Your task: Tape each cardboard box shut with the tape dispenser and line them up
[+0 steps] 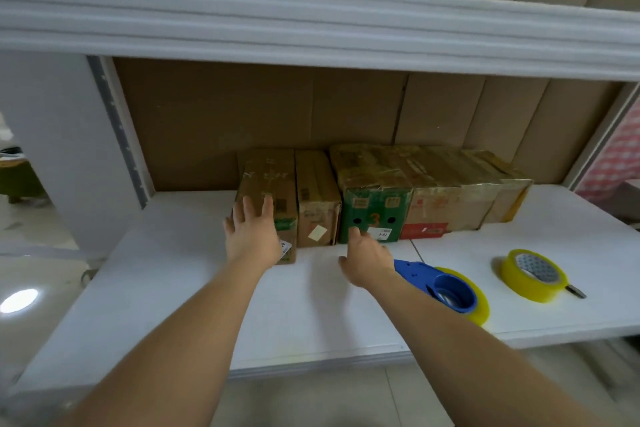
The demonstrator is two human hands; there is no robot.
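front-left of white bench (194, 305) wide open | row of taped brown cardboard boxes (381, 191) blocks the back | blue tape dispenser (440, 282) and loose yellow tape roll (533, 276) clutter right

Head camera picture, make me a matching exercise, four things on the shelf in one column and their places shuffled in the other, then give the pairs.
Things:
1. tape dispenser
2. loose tape roll
3. green box
4. leftmost box

Places:
A. under the open left hand
B. far right on the shelf, apart from the boxes
C. third from the left in the row
D. lying beside the right hand's wrist

Pairs: 1-D, 2-B, 3-C, 4-A
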